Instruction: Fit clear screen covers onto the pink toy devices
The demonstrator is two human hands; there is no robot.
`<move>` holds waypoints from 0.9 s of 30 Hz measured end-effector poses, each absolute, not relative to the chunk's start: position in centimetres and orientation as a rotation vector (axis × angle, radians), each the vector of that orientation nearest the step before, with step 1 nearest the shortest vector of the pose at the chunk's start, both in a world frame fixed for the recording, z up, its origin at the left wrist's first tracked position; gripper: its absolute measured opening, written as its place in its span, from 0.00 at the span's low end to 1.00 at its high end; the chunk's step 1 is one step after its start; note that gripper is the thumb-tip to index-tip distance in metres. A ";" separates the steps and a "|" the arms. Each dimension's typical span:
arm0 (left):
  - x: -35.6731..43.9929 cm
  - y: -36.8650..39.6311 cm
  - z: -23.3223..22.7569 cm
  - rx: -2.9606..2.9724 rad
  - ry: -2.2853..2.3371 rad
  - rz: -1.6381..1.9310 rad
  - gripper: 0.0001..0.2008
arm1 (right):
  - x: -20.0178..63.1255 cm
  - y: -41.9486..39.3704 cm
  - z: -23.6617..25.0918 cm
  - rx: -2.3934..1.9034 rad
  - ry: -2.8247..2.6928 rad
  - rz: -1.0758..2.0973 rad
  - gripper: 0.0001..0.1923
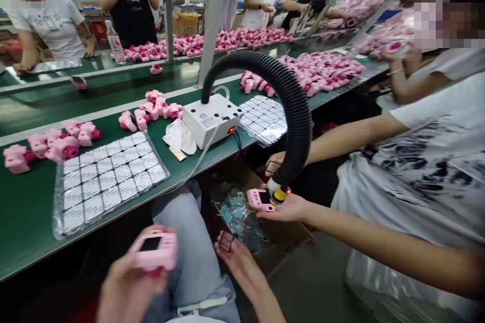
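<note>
My left hand [129, 282], blurred by motion, grips a pink toy camera [166, 251] with its dark screen facing up. Held by the fingertips of my right hand [244, 267] is a small clear screen cover with a black border [226, 241]. To the right, a co-worker's hand [295, 208] supports another pink toy camera [256, 199] beneath the yellow-ringed nozzle [279, 195] of a black corrugated hose [295, 96]. A second black-bordered clear piece [272, 165] is in the co-worker's other hand.
The hose rises from a white box [212, 120] on the green bench [30, 212]. Sheets of white squares [113, 176] lie near the edge. Pink toy cameras [53, 144] stand in groups along it. Below is a cardboard box [291, 239] with bluish film scraps [238, 214]. Metal posts [214, 20] rise behind.
</note>
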State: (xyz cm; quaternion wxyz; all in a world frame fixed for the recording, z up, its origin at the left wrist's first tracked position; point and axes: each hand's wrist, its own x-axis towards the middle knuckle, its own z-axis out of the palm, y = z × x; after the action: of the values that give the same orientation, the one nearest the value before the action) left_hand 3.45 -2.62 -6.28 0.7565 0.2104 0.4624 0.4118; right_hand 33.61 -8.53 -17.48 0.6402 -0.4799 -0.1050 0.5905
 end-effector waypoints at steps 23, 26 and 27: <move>19.9 3.7 -7.8 0.874 0.683 0.731 0.39 | 31.5 -16.0 -12.6 -1.495 -0.412 1.259 0.20; 13.5 1.5 -7.5 0.767 0.685 0.786 0.40 | 30.1 -16.7 -13.1 -1.495 -0.339 1.239 0.25; 11.5 0.7 -7.3 0.734 0.691 0.809 0.40 | 29.7 -16.6 -12.9 -1.479 -0.320 1.224 0.26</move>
State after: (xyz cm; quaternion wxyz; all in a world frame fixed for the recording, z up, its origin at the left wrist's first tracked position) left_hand 11.46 0.69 -7.34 0.7983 0.3421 0.3218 0.3770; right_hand 29.72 -16.59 -12.87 0.5627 -0.6281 -0.1358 0.5200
